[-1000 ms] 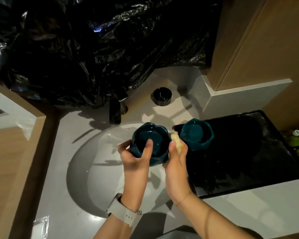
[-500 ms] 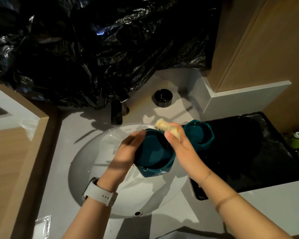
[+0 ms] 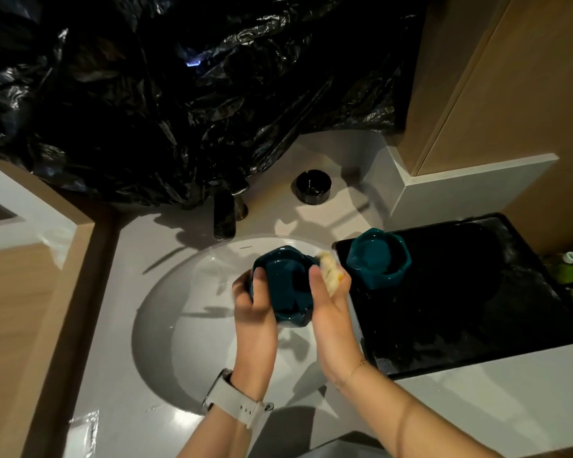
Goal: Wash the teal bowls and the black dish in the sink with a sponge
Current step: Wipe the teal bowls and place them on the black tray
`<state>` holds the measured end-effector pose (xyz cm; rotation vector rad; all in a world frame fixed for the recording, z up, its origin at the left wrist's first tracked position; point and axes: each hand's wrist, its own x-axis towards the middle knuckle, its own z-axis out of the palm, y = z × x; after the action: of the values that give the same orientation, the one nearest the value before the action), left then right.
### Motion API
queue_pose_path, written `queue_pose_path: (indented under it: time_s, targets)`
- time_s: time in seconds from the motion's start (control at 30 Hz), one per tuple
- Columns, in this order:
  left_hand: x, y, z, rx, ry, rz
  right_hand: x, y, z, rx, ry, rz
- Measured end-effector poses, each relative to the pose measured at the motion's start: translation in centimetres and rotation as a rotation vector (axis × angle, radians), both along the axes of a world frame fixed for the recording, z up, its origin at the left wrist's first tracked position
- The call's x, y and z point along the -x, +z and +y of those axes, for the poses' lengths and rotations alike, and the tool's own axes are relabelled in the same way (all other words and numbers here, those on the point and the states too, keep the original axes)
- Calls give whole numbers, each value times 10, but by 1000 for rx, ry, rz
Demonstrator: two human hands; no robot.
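Item: teal bowl [image 3: 286,285] over sink [image 3: 179,309], gripped by my left hand [image 3: 253,304]; right hand [image 3: 328,300] pinches sponge [image 3: 329,271] at rim. I advise firm, rotating wipes.

The bowl [image 3: 286,285] between the hands is dark teal and glossy, with no pattern. The sponge [image 3: 330,272] in the right hand [image 3: 332,312] is pale yellow. To the right of that hand, a second bowl [image 3: 379,257] has the same teal, and it stands on a black tray [image 3: 470,309]. The sink [image 3: 186,312] under the hands is white; the counter [image 3: 477,408] around is light grey. Beyond the hands, the dish [image 3: 313,186] and the crumpled plastic [image 3: 186,94] are shiny black. The strap [image 3: 234,398] on the left wrist is whitish.
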<state>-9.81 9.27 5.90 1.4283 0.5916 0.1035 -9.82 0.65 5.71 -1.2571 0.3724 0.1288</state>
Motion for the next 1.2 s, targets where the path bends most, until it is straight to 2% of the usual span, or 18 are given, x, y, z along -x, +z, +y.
queue_pose_path:
  time_s: [0.13,0.2,0.3,0.33,0.43,0.5,0.57,0.7,0.77,0.87,0.97,1.07,1.2]
  targets:
    - [1,4,8,-13,-103,50,-1,-6,-5,55,71,-27]
    - [5,2,20,-94,-314,75,-11,-3,-14,111,91,-24]
    - [6,4,45,-248,-584,-33,-36,8,-33,200,162,16]
    - [5,6,55,-385,-653,-133,-43,10,-38,215,201,44]
    - [-5,8,75,-1001,-866,-492,-58,17,-48,214,358,149]
    - [-9,14,79,-1266,-995,-566,-64,23,-48,236,480,197]
    - [-13,21,76,-1405,-1099,-597,-68,30,-44,244,543,226]
    - [-6,17,72,-1193,-1082,-624,-63,33,-39,57,489,269]
    - [0,17,71,-998,-1010,-470,-56,32,-38,-47,433,277]
    - [-2,18,72,-287,-690,-121,-42,28,-36,-57,340,216]
    - [-4,1,79,183,-444,-27,-25,21,-33,90,142,98]
    - [0,-2,89,394,-358,83,-10,22,-24,126,19,-4]
    - [-4,-2,96,524,-259,245,-1,27,3,314,56,-235]
